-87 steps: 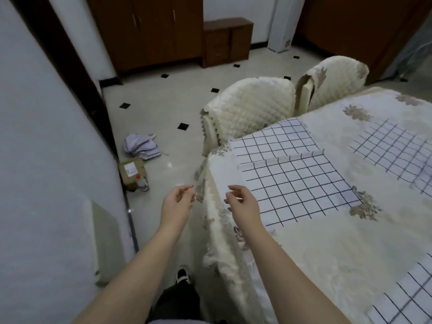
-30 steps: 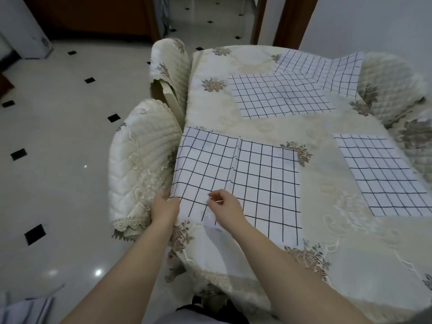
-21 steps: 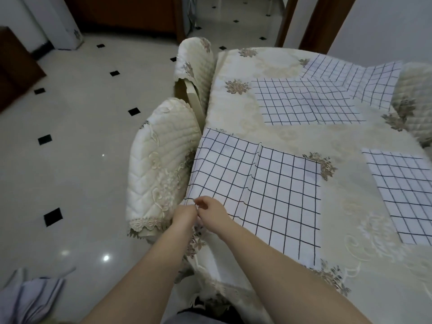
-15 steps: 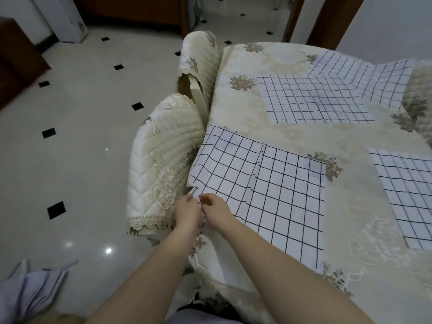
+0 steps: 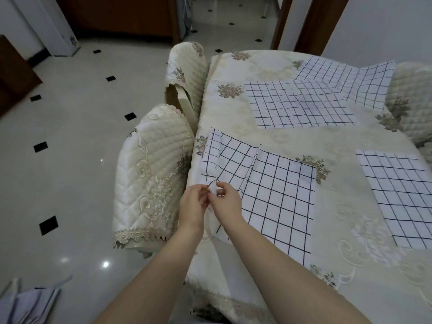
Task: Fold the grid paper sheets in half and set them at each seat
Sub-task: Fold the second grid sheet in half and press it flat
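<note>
The nearest grid paper sheet (image 5: 278, 195) lies on the cream embroidered tablecloth (image 5: 261, 139) at the table's near-left side, in front of the quilted chair cover (image 5: 152, 169). Its long axis runs from about 10 o'clock to 4 o'clock, across the table from the chair side toward the middle. 1 crease crosses it the short way, from about 1 o'clock down to 7 o'clock, roughly a third of the way in from the chair end. The larger part, toward 3 o'clock, lies flat. The strip toward 9 o'clock is bowed up and rolled over at the table edge.

Both hands meet at the sheet's near-left corner. The left hand (image 5: 192, 206) pinches the corner between thumb and fingers, and the right hand (image 5: 228, 202) pinches the same corner just beside it, thumb against forefinger. The corner is raised off the cloth.

Compared with 0.5 s ago, when the sheet lay nearly flat with its left edge at the table rim, the left strip has buckled and curled. The corner now stands higher between the fingers.

At 1 o'clock from the sheet, 2 overlapping grid sheets (image 5: 297, 104) lie well apart from it. A 4th grid sheet (image 5: 402, 195) lies at 3 o'clock. A 2nd covered chair (image 5: 187, 64) stands at 11 o'clock, and a pale cloth bundle (image 5: 30, 302) lies on the floor at 8 o'clock.
</note>
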